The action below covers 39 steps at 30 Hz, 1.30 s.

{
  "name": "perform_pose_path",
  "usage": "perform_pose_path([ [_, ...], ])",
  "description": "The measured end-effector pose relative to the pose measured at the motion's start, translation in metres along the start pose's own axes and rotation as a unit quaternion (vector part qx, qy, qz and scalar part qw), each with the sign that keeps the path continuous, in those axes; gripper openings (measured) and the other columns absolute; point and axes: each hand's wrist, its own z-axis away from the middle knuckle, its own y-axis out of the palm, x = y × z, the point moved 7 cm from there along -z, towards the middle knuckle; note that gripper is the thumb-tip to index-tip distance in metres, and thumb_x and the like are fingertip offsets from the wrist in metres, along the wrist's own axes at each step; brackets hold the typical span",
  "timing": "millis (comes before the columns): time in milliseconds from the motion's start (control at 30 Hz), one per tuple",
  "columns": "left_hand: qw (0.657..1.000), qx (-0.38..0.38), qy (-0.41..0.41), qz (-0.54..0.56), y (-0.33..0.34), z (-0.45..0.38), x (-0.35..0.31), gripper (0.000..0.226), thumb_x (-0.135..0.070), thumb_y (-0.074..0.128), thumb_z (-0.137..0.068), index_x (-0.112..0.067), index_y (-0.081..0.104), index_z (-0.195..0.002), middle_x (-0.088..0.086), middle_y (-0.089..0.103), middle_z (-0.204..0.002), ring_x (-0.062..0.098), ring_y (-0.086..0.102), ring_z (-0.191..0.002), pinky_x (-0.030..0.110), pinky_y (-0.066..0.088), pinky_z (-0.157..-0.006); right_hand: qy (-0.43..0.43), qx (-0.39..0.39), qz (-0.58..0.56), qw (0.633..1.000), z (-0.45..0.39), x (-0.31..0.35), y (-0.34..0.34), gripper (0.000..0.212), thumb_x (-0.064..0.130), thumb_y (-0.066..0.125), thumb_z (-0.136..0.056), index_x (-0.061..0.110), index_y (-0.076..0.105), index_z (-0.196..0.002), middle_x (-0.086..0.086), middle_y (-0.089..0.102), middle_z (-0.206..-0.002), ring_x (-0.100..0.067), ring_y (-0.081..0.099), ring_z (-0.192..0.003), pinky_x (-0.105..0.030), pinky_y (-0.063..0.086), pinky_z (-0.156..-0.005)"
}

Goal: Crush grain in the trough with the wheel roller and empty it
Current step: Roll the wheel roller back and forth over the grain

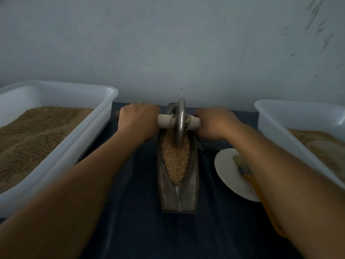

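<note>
Both hands grip the roller's handle, fingers curled round it: left hand on the left end, right hand on the right, w/ the metal wheel upright btwn them. Wheel sits in the far half of the metal trough on the dark table, its rim down in the grain. White tubs w/ brown meal flank the trough; a brush lies on a white plate under the right forearm.
</note>
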Motion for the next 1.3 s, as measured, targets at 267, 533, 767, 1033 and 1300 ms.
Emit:
perform_pose_path([
  [267, 0.999, -0.033, 0.022, 0.016, -0.014, 0.061, -0.004, 0.027, -0.038, 0.069, -0.083, -0.031, 0.046, -0.096, 0.0, 0.057, -0.095, 0.025, 0.061, -0.085, 0.035, 0.036, -0.067, 0.028, -0.194, 0.056, 0.979, 0.066, 0.023, -0.007, 0.035, 0.037, 0.068, -0.081, 0.029, 0.035, -0.091, 0.009, 0.035, -0.062, -0.013, 0.027, -0.048, -0.029, 0.015, -0.047],
  [533, 0.998, -0.044, 0.041, -0.002, -0.038, 0.094, -0.013, 0.026, -0.04, 0.07, -0.084, -0.033, 0.046, -0.094, -0.006, 0.054, -0.093, 0.022, 0.059, -0.091, 0.037, 0.036, -0.072, 0.014, -0.274, 0.047, 0.96, 0.126, 0.042, -0.011, 0.025, 0.032, 0.07, -0.087, 0.021, 0.049, -0.094, 0.001, 0.054, -0.08, -0.018, 0.038, -0.064, -0.035, 0.025, -0.061],
  [767, 0.999, -0.037, 0.031, 0.009, -0.023, 0.086, -0.004, 0.03, -0.04, 0.07, -0.085, -0.031, 0.042, -0.091, -0.008, 0.053, -0.083, 0.017, 0.058, -0.074, 0.032, 0.042, -0.061, -0.001, -0.269, 0.075, 0.96, 0.114, 0.042, -0.014, 0.03, 0.029, 0.074, -0.081, 0.022, 0.045, -0.084, 0.002, 0.053, -0.072, -0.018, 0.034, -0.06, -0.032, 0.019, -0.056],
  [1033, 0.998, -0.038, 0.01, 0.045, 0.002, 0.035, 0.003, 0.033, -0.033, 0.073, -0.083, -0.027, 0.041, -0.09, -0.003, 0.043, -0.088, 0.025, 0.061, -0.081, 0.036, 0.04, -0.06, 0.027, -0.148, 0.069, 0.986, 0.041, 0.016, -0.009, 0.039, 0.04, 0.073, -0.078, 0.025, 0.04, -0.093, 0.002, 0.05, -0.072, -0.017, 0.039, -0.056, -0.029, 0.016, -0.048],
  [1300, 0.997, 0.049, -0.01, 0.051, 0.007, -0.011, 0.006, 0.018, -0.032, 0.065, -0.084, -0.031, 0.06, -0.102, 0.001, 0.064, -0.102, 0.025, 0.056, -0.085, 0.039, 0.039, -0.069, 0.024, 0.077, 0.031, 0.996, -0.021, 0.003, -0.004, 0.037, 0.04, 0.073, -0.081, 0.028, 0.065, -0.115, -0.001, 0.066, -0.104, -0.022, 0.061, -0.087, -0.032, 0.046, -0.066],
])
